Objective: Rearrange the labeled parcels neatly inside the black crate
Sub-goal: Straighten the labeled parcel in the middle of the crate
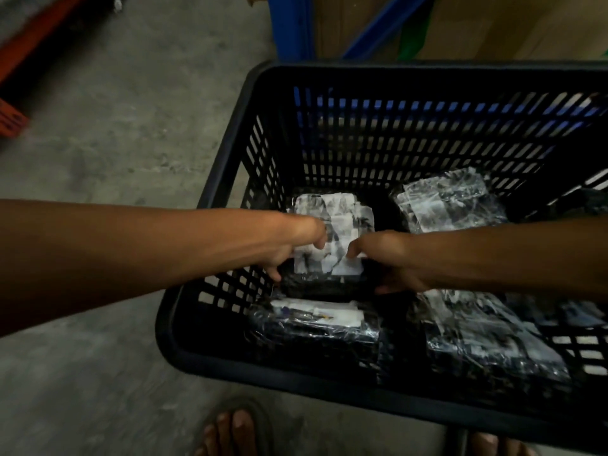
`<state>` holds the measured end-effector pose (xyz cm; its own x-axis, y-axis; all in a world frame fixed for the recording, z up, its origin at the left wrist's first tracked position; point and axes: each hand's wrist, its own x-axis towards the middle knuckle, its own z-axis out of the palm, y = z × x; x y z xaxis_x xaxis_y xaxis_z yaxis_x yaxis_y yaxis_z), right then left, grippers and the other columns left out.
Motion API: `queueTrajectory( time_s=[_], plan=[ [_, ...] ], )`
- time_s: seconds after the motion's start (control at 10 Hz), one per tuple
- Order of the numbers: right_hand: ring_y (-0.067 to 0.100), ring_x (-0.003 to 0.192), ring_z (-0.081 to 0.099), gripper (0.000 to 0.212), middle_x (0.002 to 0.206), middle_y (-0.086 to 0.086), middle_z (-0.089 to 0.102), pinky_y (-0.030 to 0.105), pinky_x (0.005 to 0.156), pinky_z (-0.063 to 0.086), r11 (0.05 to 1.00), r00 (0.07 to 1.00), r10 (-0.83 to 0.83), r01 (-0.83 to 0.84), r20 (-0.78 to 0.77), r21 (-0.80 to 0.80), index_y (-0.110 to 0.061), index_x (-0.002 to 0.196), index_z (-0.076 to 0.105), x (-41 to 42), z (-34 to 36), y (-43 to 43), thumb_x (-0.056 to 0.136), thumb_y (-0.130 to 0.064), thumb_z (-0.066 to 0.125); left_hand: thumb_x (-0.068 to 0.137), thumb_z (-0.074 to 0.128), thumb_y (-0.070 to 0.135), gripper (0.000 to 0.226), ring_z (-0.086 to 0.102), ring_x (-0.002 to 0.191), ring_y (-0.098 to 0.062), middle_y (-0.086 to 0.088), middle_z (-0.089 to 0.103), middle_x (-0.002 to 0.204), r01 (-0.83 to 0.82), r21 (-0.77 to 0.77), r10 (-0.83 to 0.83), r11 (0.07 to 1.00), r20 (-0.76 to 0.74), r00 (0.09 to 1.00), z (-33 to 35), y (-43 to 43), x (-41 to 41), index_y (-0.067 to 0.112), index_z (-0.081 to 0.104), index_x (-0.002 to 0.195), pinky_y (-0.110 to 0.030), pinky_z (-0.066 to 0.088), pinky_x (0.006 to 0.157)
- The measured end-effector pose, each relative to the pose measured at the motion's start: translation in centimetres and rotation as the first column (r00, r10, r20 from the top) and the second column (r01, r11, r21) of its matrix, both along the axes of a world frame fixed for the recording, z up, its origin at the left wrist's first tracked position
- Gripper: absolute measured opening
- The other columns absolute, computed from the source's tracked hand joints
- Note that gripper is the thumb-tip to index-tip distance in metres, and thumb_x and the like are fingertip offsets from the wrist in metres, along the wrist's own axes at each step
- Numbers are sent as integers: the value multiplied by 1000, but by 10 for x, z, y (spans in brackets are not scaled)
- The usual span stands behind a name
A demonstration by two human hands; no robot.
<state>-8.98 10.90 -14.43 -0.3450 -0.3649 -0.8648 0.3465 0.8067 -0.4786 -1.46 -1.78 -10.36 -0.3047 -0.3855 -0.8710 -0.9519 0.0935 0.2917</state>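
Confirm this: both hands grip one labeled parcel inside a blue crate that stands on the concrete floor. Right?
Not quite. The crate is black, not blue; the blue belongs to the frame behind it, as the head view shows. The left hand and right hand do grip one labeled parcel.

We're looking at a dim, murky shot. Glare is flashing off the wrapped parcels [447, 202] deep in the crate [217, 179], whose inside is sinking into shadow. Motion blur is smearing the floor [131, 110] at the edges, and wide-angle distortion is bending the rim.
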Motion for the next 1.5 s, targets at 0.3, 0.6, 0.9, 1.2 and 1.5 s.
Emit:
queueTrajectory(
  time_s=[0.3, 0.6, 0.9, 1.2, 1.5],
  plan=[
    [-1, 73, 64, 44, 78, -14, 67, 10, 52, 47, 959, 850, 16, -162, -527, -233, -23, 96, 62, -35, 77, 16, 64, -17, 92, 65, 80, 32, 37, 74, 67, -17, -7, 69, 91, 148, -216, -211, 965, -309, 927, 80, -42, 4, 12, 68, 93, -25, 58, 57],
    [15, 103, 71, 52, 113, -3, 74, 46, 90, 59, 871, 900, -295, 116, -320, -478, -17, 122, 58, -44, 71, 35, 81, -43, 77, 81, 67, 54, 51, 68, 105, -21, -4, 72, 111, -108, -351, -145, 930, -621, 770, 74, -20, -3, 13, 69, 112, -39, 55, 94],
    [29, 57, 66, 44, 72, 8, 66, 39, 47, 61, 916, 880, -384, 325, -280, -233, -6, 80, 59, -34, 62, -9, 92, -48, 61, 83, 65, 12, 48, 60, 117, -34, -19, 50, 142, 69, -498, -308, 865, -416, 855, 52, -37, -48, 1, 57, 129, -40, 53, 98],
    [33, 96, 70, 22, 109, 14, 71, 46, 76, 63, 994, 904, -101, 75, -415, -77, -5, 106, 66, -30, 32, -26, 86, -13, 72, 86, 64, 3, 53, 60, 118, -33, -18, 56, 134, 182, -664, -396, 726, -186, 899, 20, -35, -57, -1, 46, 136, -29, 49, 79],
    [36, 144, 35, 105, 166, 17, 15, 37, 106, 45, 956, 902, 292, -270, -317, 114, -11, 154, -25, -15, 8, -35, 95, -26, 61, 98, 56, 7, 59, 40, 143, -31, -14, 35, 158, 509, -215, -514, 834, 37, 857, -13, -26, -68, 3, 33, 152, -39, 44, 111]
  ],
)
